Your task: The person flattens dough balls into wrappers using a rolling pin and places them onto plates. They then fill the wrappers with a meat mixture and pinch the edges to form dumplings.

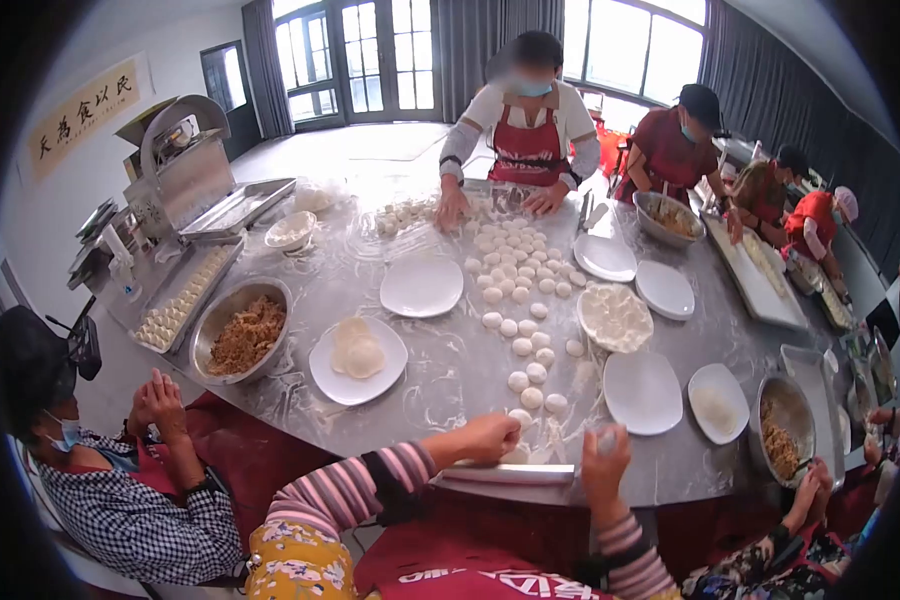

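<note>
My left hand is closed at the near table edge, beside a dough ball; what its fingers hold is hidden. To its right, my right hand is raised with curled fingers around something pale that I cannot make out. Between and below my hands, a long pale bar lies along the table edge. Round white dough pieces run from my hands toward the far side. A bowl of white flour stands right of them.
White plates and a plate with flat dough rounds lie around. Filling bowls stand left and right. A person works opposite; another sits left. More people are at the right. A dumpling tray is far left.
</note>
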`<action>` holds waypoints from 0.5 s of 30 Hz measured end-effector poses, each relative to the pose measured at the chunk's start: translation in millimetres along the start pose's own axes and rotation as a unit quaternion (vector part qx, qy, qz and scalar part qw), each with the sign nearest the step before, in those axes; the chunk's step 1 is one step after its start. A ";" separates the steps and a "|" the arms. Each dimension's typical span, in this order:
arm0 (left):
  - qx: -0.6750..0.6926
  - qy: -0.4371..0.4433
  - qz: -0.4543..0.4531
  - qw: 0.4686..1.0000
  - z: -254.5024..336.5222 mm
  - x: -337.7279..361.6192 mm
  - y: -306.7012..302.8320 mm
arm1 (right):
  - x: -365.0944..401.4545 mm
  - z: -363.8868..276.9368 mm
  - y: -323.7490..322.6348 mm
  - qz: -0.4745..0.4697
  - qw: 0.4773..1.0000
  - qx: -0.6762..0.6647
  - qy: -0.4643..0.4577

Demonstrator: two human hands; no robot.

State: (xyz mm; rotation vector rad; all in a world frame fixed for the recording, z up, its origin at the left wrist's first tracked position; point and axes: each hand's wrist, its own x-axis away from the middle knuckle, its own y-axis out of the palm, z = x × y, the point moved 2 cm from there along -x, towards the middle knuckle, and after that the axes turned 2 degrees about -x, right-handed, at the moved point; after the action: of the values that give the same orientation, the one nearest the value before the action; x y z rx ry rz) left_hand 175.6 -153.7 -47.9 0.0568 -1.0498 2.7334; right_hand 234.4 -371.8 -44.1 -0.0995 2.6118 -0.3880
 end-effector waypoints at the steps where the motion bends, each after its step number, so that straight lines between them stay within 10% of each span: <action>1: -0.024 -0.017 -0.003 1.000 -1.3 -2.3 1.5 | -13.9 2.9 11.0 0.032 0.995 0.046 -0.081; 2: -0.049 -0.031 -0.004 0.998 2.1 -5.8 -0.6 | -30.1 -5.6 21.3 0.063 0.980 0.093 -0.165; 15: 0.073 -0.115 0.011 0.991 -13.2 5.3 -14.5 | 26.4 -8.4 -17.5 0.016 0.999 -0.001 0.045</action>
State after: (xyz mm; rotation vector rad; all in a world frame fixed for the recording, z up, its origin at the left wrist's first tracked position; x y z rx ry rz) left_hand 174.0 -133.5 -47.6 0.3928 -0.9056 2.8713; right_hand 207.2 -390.1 -44.2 -0.0431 2.6984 -0.3870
